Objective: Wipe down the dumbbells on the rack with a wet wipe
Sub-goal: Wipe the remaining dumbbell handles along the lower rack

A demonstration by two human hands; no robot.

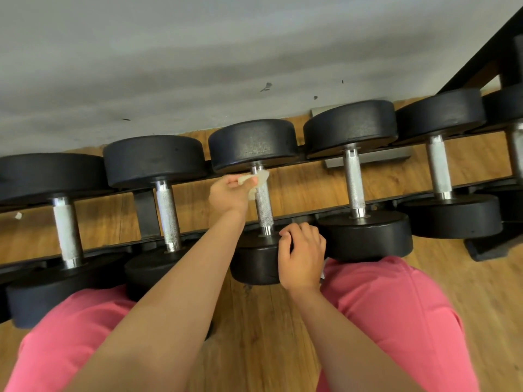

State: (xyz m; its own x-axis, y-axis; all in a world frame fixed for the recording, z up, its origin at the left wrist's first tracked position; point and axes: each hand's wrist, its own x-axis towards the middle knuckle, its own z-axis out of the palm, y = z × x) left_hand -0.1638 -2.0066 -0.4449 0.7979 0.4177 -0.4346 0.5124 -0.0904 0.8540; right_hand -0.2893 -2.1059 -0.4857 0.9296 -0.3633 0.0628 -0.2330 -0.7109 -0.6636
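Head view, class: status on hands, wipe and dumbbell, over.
Left hand pinches wet wipe at handle top of middle dumbbell. Right hand grips its near head. Nothing blocking.

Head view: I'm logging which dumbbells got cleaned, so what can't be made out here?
- wet wipe: bunched in the left hand, so how far it wraps the handle of the middle dumbbell is hidden.
- near head of that dumbbell: partly covered by the right hand.
- leftmost dumbbell and rightmost dumbbell: cut off by the frame edges.
- Weight markings: none legible in this view.
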